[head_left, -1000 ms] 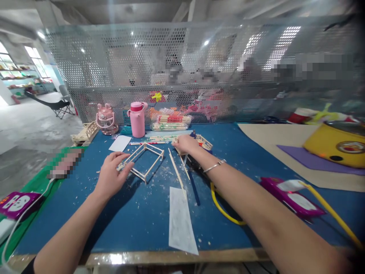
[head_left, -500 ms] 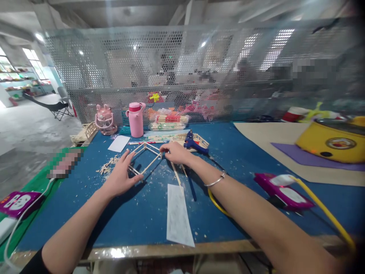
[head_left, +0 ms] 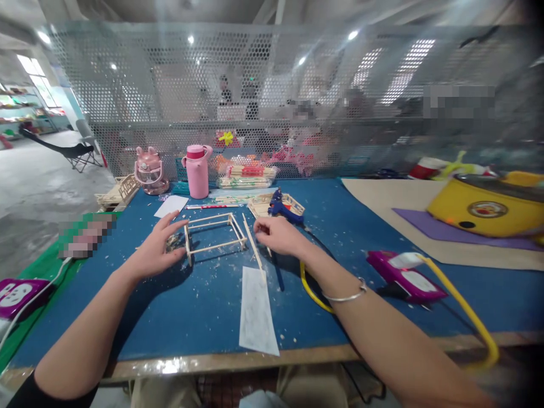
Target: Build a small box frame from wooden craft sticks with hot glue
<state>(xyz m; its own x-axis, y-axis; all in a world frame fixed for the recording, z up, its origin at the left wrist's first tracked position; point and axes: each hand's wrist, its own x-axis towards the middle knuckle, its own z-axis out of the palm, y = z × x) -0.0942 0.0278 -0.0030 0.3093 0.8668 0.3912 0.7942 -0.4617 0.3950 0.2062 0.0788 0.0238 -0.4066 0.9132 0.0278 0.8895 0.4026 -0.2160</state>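
A small box-shaped frame of thin wooden sticks (head_left: pixel 216 247) stands on the blue tabletop (head_left: pixel 191 317). Beside its left end is my left hand (head_left: pixel 155 249), with fingers and thumb spread. My right hand (head_left: pixel 280 235) is apart from the frame on its right, fingers curled together; whatever they may hold is hidden. Between that hand and the frame lie loose thin sticks (head_left: pixel 253 241), their near end over a white paper strip (head_left: pixel 257 311). A blue glue gun (head_left: pixel 284 208) rests behind my right hand on a wooden stick piece (head_left: pixel 259 205).
A pink flask (head_left: pixel 198 175) and a pink clear bottle (head_left: pixel 151 175) stand at the back left. Bagged sticks (head_left: pixel 249 175) lie before a perforated metal screen (head_left: pixel 170 102). At right are a purple power strip (head_left: pixel 406 276), its yellow cable (head_left: pixel 463 300) and a yellow pot (head_left: pixel 488 207).
My right hand has left the frame and moved right. The left hand has shifted left and spread away from it. The frame has turned, its long side now facing me. The view has shifted slightly.
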